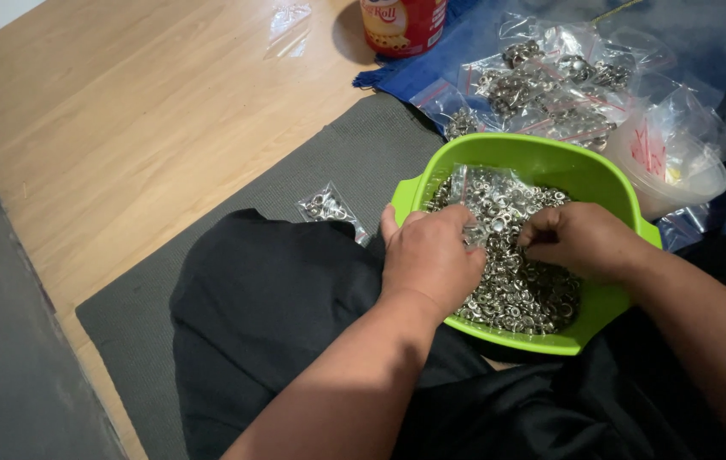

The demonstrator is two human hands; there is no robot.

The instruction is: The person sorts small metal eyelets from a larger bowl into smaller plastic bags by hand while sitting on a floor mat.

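- Bowl (550,162), lime green plastic with a lug handle on its rim, rests on the person's lap over black cloth, above the near right part of a grey mat (295,221) spread on the wooden floor (124,111).
- Contents: a deep heap of small silver metal eyelets (521,290), loose and shiny. A clear plastic bag (484,189) lies half open on top of the heap at the bowl's far side.
- Left hand (429,255) sits curled over the bowl's left rim, fingers closed down at the near edge of the bag; whether it pinches the film or a few eyelets cannot be told.
- Right hand (580,240) is bunched narrow over the heap, fingertips drawn together on eyelets just beside the left hand.
- Handling judgement: the eyelets are hard, light singly, heavy in bulk, and likely to slip and scatter; the bag film is soft and slick, best taken at its open mouth.
- Surroundings: one small filled bag (326,205) lies on the mat left of the bowl; a pile of filled bags (542,85) sits on blue cloth beyond it; a white tub (678,183) stands at the right; a red tin (403,24) stands at the far edge.
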